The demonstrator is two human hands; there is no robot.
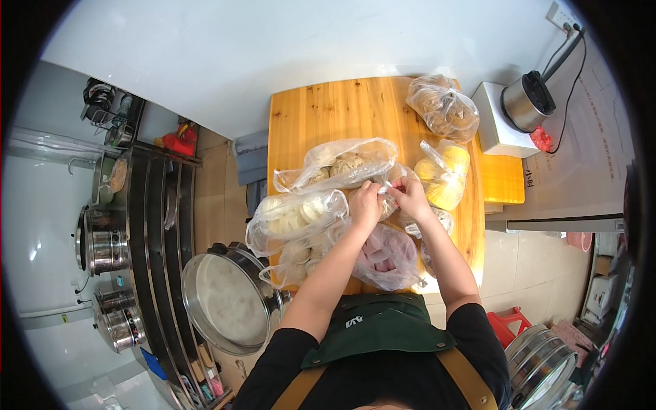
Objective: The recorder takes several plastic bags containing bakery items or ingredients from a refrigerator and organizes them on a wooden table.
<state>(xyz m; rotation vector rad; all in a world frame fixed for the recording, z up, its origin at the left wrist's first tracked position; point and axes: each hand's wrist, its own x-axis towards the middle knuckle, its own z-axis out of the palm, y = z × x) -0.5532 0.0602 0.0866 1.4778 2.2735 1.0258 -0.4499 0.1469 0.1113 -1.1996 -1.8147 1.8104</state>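
Over the middle of the wooden table, my left hand point(367, 205) and my right hand point(411, 197) are close together with their fingers closed, pinching the gathered top of a clear plastic bag point(388, 206). What that bag holds is mostly hidden by my hands. Just beyond my left hand lies a clear bag of pale brown food pieces point(347, 162). A bag of cream-coloured pieces point(295, 214) sits to its near left. Between my forearms is a bag of purple pieces point(388, 254). Right of my right hand stands a bag of yellow pieces point(445, 176).
The wooden table point(321, 109) meets a white wall. A bag of brown rounds point(444, 108) lies at its far right, near a white box point(493, 116) bearing a steel kettle point(527, 102). A large steel pot point(229, 297) stands left; a red stool point(507, 324) is right.
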